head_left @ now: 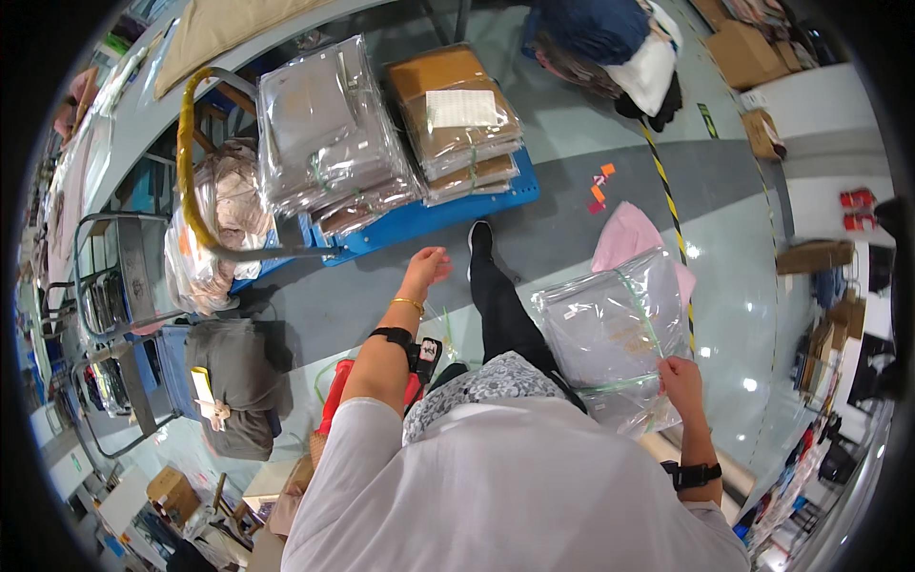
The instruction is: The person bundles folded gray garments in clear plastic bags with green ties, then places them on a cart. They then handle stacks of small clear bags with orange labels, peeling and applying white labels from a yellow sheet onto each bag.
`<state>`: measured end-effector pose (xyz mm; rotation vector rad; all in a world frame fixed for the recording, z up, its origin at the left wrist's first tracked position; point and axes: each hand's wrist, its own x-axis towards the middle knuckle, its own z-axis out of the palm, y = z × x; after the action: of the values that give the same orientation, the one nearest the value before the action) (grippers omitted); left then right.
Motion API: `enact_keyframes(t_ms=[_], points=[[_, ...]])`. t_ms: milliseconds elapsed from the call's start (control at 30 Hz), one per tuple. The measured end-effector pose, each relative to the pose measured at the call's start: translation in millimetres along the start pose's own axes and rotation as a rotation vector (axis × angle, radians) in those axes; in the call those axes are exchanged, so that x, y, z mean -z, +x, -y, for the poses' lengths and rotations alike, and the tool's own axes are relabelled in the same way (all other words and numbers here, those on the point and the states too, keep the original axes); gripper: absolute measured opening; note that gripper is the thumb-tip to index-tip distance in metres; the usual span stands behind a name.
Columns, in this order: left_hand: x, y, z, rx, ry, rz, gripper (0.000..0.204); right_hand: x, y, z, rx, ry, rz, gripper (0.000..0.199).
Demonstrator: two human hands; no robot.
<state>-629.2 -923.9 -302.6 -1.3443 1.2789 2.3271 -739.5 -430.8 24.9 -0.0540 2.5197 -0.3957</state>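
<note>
A tied bundle of grey garments in clear plastic bags (pixel 610 319) hangs at my right side, with green string (pixel 637 303) around it. My right hand (pixel 681 384) is closed at the bundle's edge, where the string crosses it. Out in front of my body, my left hand (pixel 429 269) has its fingers curled together, and nothing shows in them. Nearest to it is a blue flatbed trolley (pixel 376 242) loaded with a bagged grey stack (pixel 310 119) and a bagged brown stack (pixel 443 81). A white paper sheet (pixel 465 109) lies on the brown stack.
The trolley's curved yellow handle (pixel 186 162) rises at the left. A grey cloth-covered pile (pixel 229 391) stands near racks on the left. Pink cloth (pixel 624 234) and small coloured scraps (pixel 599 191) lie by yellow-black floor tape (pixel 667 191). A heap of dark garments (pixel 591 38) is at the far side.
</note>
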Motion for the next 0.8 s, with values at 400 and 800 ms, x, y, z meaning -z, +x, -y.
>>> enact_keyframes(t_ms=[400,800], points=[[-97,215,-43,0.185,-0.673,-0.080,0.053,47,312,247,0.056,0.207,0.125,0.038],[-88,199,-107,-0.024,-1.247,-0.030,0.065,-4,492,492,0.205,0.252,0.399,0.037]])
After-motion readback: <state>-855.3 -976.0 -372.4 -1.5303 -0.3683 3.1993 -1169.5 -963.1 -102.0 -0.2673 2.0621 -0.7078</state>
